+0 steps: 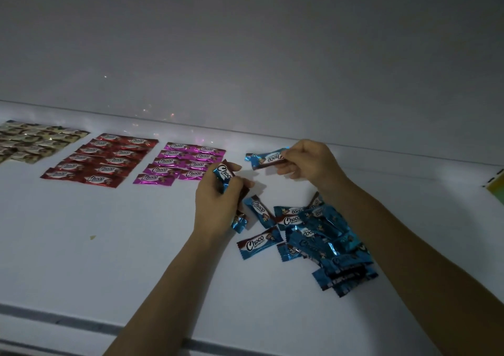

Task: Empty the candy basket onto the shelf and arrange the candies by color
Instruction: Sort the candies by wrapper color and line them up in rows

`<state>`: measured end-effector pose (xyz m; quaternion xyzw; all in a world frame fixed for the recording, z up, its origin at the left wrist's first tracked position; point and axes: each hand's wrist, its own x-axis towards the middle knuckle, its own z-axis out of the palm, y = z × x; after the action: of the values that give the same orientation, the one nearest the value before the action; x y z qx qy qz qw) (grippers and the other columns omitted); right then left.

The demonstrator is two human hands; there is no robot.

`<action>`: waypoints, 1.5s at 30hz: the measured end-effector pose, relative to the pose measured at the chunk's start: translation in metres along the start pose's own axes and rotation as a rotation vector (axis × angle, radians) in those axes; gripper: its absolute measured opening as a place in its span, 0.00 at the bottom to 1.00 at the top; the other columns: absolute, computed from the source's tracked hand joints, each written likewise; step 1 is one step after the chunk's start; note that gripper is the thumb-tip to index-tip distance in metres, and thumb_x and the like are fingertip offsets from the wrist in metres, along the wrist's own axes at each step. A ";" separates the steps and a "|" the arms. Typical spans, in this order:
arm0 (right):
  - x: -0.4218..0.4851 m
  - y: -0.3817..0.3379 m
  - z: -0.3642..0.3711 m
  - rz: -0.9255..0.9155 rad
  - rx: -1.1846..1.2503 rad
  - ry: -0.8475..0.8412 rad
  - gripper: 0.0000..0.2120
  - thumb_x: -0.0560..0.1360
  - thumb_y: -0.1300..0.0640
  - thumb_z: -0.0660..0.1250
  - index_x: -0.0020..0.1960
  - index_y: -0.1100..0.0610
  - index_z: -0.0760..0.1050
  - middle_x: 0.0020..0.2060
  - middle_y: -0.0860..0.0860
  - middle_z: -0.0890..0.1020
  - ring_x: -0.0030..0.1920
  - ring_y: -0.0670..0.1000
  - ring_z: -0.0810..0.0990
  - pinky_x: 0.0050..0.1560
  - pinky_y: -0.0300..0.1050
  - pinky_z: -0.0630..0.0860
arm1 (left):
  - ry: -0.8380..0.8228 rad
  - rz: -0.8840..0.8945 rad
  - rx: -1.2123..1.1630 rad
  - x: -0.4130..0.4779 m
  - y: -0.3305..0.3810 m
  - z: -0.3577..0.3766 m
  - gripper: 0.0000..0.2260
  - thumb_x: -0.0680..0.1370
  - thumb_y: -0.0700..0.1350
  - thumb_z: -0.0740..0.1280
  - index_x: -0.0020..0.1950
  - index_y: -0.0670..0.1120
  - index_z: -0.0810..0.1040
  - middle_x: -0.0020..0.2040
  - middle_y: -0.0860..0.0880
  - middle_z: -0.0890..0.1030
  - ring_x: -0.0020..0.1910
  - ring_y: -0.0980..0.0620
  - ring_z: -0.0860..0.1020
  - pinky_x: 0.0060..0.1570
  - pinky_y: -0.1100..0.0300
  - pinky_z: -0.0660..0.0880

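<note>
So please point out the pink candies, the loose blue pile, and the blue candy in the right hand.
pink candies (178,162), head view, middle of group
loose blue pile (324,241), head view, pile centre
blue candy (266,158), head view, wrapper middle

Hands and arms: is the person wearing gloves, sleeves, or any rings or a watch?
No. The left hand and right hand are bare, with no gloves, rings or watch showing. Both forearms are uncovered too; no sleeve reaches into view.

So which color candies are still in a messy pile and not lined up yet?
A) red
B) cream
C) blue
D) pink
C: the blue candies lie in a loose heap by the right hand, while the red candies, pink candies and cream candies sit in neat rows on the shelf.
</note>
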<state>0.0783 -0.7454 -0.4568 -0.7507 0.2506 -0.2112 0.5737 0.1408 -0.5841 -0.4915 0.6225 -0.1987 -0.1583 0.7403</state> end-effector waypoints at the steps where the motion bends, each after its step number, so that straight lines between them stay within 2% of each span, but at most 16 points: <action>1: 0.002 0.003 -0.006 0.026 -0.016 0.034 0.06 0.77 0.62 0.64 0.42 0.60 0.72 0.36 0.57 0.83 0.30 0.45 0.82 0.33 0.39 0.76 | 0.008 -0.007 0.003 0.000 0.000 0.000 0.06 0.79 0.35 0.62 0.52 0.43 0.74 0.48 0.36 0.80 0.29 0.61 0.77 0.27 0.70 0.72; 4: 0.004 0.016 -0.019 -0.113 -0.365 0.125 0.05 0.75 0.63 0.66 0.42 0.59 0.72 0.37 0.56 0.81 0.34 0.48 0.80 0.35 0.44 0.75 | 0.017 -0.018 0.008 0.000 0.000 0.001 0.05 0.79 0.36 0.62 0.53 0.43 0.74 0.48 0.36 0.80 0.32 0.61 0.79 0.28 0.70 0.73; 6: 0.005 0.017 -0.019 -0.285 -0.539 0.140 0.03 0.76 0.63 0.63 0.44 0.59 0.73 0.32 0.49 0.76 0.29 0.42 0.74 0.30 0.36 0.69 | 0.007 -0.010 0.018 0.000 0.000 0.001 0.05 0.79 0.36 0.62 0.52 0.44 0.74 0.49 0.35 0.79 0.34 0.61 0.79 0.29 0.70 0.73; 8: 0.007 0.013 -0.011 -0.352 -0.585 0.030 0.08 0.78 0.64 0.59 0.46 0.61 0.76 0.30 0.47 0.73 0.26 0.40 0.71 0.28 0.32 0.64 | 0.001 -0.008 0.023 -0.001 0.000 0.001 0.05 0.79 0.36 0.61 0.51 0.44 0.74 0.49 0.34 0.79 0.33 0.61 0.79 0.29 0.70 0.73; 11: 0.016 0.011 0.011 -0.319 -0.804 -0.216 0.09 0.79 0.63 0.58 0.49 0.56 0.77 0.42 0.53 0.80 0.34 0.46 0.74 0.37 0.45 0.73 | -0.005 0.015 0.040 -0.001 0.001 0.000 0.05 0.79 0.34 0.61 0.51 0.42 0.73 0.47 0.35 0.78 0.30 0.60 0.78 0.27 0.70 0.72; 13: 0.019 0.016 0.024 -0.318 -0.917 -0.312 0.12 0.77 0.63 0.61 0.58 0.53 0.76 0.51 0.52 0.79 0.46 0.49 0.76 0.49 0.49 0.74 | 0.003 0.034 0.064 -0.001 0.001 -0.001 0.05 0.78 0.33 0.62 0.50 0.42 0.74 0.44 0.38 0.78 0.30 0.59 0.77 0.27 0.69 0.72; 15: 0.018 0.019 0.028 -0.338 -0.920 -0.254 0.15 0.77 0.61 0.63 0.63 0.52 0.73 0.56 0.50 0.77 0.56 0.50 0.74 0.58 0.48 0.69 | 0.016 0.041 0.062 0.001 -0.001 -0.002 0.05 0.78 0.34 0.62 0.50 0.42 0.74 0.43 0.40 0.78 0.30 0.58 0.77 0.28 0.69 0.72; 18: 0.014 0.018 0.023 -0.374 -1.063 -0.082 0.13 0.77 0.46 0.64 0.57 0.52 0.74 0.49 0.48 0.77 0.50 0.50 0.75 0.55 0.48 0.65 | 0.015 0.054 0.045 0.004 -0.004 -0.002 0.04 0.79 0.35 0.61 0.52 0.38 0.74 0.42 0.48 0.80 0.34 0.60 0.78 0.30 0.70 0.73; 20: 0.011 0.020 0.018 -0.329 -1.210 -0.105 0.17 0.75 0.41 0.64 0.54 0.52 0.74 0.47 0.48 0.77 0.49 0.50 0.74 0.54 0.48 0.64 | -0.002 0.069 0.025 0.004 -0.005 -0.001 0.05 0.79 0.34 0.61 0.52 0.33 0.74 0.35 0.57 0.78 0.33 0.62 0.77 0.30 0.70 0.72; 25: 0.022 0.024 0.025 -0.297 -1.158 -0.147 0.12 0.77 0.49 0.63 0.59 0.50 0.77 0.53 0.51 0.77 0.54 0.52 0.74 0.55 0.48 0.65 | -0.027 0.004 -0.077 0.001 -0.002 0.000 0.04 0.81 0.37 0.60 0.55 0.41 0.73 0.35 0.53 0.81 0.34 0.59 0.82 0.31 0.67 0.76; 27: 0.031 0.026 0.032 -0.329 -1.158 -0.124 0.13 0.78 0.50 0.63 0.60 0.48 0.78 0.54 0.51 0.77 0.54 0.52 0.74 0.55 0.48 0.65 | -0.018 -0.015 -0.047 0.002 -0.006 -0.001 0.07 0.81 0.40 0.62 0.58 0.48 0.73 0.41 0.54 0.83 0.42 0.56 0.84 0.37 0.61 0.80; 29: 0.038 0.028 0.037 -0.364 -1.172 -0.073 0.13 0.78 0.50 0.62 0.61 0.47 0.78 0.54 0.51 0.76 0.54 0.52 0.72 0.56 0.47 0.65 | 0.007 -0.014 -0.024 0.005 -0.007 -0.002 0.10 0.80 0.42 0.64 0.61 0.51 0.71 0.48 0.48 0.82 0.45 0.53 0.84 0.40 0.57 0.81; 34: 0.043 0.036 0.039 -0.413 -1.271 0.047 0.16 0.79 0.49 0.59 0.64 0.47 0.75 0.53 0.51 0.73 0.55 0.51 0.70 0.56 0.47 0.63 | -0.035 0.000 -0.058 0.008 -0.009 -0.003 0.12 0.81 0.43 0.61 0.62 0.56 0.72 0.48 0.45 0.80 0.41 0.55 0.83 0.36 0.64 0.78; 37: 0.043 0.036 0.040 -0.425 -1.236 0.064 0.17 0.79 0.48 0.59 0.66 0.47 0.73 0.55 0.51 0.72 0.57 0.52 0.69 0.57 0.46 0.63 | -0.056 0.025 0.005 0.010 -0.011 -0.004 0.16 0.81 0.42 0.61 0.65 0.60 0.69 0.59 0.42 0.77 0.46 0.55 0.82 0.38 0.66 0.78; 42: 0.042 0.034 0.037 -0.400 -1.206 0.062 0.14 0.79 0.52 0.59 0.63 0.49 0.75 0.57 0.51 0.74 0.58 0.52 0.70 0.57 0.46 0.62 | -0.065 0.043 0.064 0.010 -0.014 -0.005 0.21 0.81 0.42 0.62 0.73 0.56 0.65 0.66 0.43 0.74 0.44 0.63 0.82 0.35 0.69 0.77; 45: 0.042 0.036 0.038 -0.413 -1.232 0.028 0.15 0.79 0.55 0.57 0.64 0.50 0.75 0.56 0.51 0.74 0.57 0.52 0.70 0.56 0.46 0.62 | -0.054 0.039 0.063 0.011 -0.015 -0.005 0.21 0.81 0.42 0.62 0.73 0.57 0.65 0.65 0.42 0.75 0.45 0.60 0.83 0.36 0.67 0.78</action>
<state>0.1293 -0.7506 -0.4999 -0.9721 0.1837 -0.1446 -0.0175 0.1530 -0.5880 -0.5063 0.6370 -0.2357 -0.1542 0.7176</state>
